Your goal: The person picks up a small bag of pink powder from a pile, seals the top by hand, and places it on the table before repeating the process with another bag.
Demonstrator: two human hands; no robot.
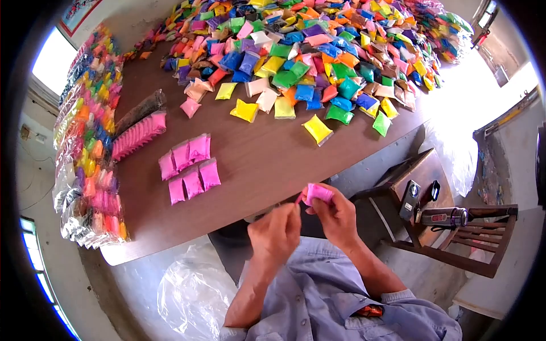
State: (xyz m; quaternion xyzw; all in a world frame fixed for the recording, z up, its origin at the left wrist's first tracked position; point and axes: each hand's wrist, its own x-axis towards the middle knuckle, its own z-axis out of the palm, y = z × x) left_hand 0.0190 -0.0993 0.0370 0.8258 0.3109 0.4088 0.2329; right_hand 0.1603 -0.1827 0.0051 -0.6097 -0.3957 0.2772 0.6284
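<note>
My right hand is closed round a small pink packet, held up just off the near edge of the table. Close at its left, my left hand is pinched, with a thin pink bit at the fingertips; I cannot tell whether that is part of the packet. On the table, further left, several pink packets lie in two short rows. Behind them is a tight row of pink packets, with a dark clear-wrapped bundle alongside.
A large heap of coloured packets covers the back of the brown table. Bagged packets line its left edge. To the right, a wooden chair stands by a small stand with a flask. Clear plastic lies below left.
</note>
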